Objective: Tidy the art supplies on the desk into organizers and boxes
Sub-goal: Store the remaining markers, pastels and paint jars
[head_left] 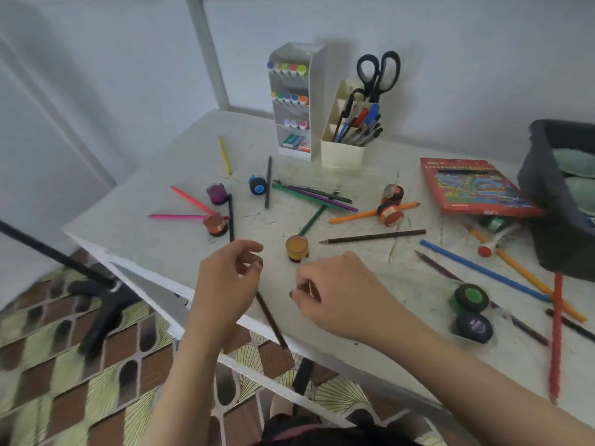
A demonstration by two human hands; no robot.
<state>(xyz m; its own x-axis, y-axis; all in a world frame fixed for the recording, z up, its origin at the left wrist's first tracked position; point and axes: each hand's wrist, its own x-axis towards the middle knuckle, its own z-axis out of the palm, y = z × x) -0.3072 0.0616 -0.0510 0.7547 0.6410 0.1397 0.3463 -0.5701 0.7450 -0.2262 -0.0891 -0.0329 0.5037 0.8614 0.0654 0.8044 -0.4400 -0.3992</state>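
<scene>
Orange paint pot (297, 247) just beyond left hand (225, 278) and right hand (338, 294), fingers curled, hold unclear.

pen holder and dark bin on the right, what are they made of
Pen holder: likely plastic, cream, smooth matte walls with moulded compartments. Dark bin: probably plastic too, dark grey with a thick rolled rim; blur leaves it open.

Bare desk (151, 249) lies open left of the orange paint pot (297, 247). Toward the marker organizer (291, 101), crossed pencils (314, 196) and paint pots (216, 194) clutter the way; a dark bin (553, 201) walls the right.
</scene>
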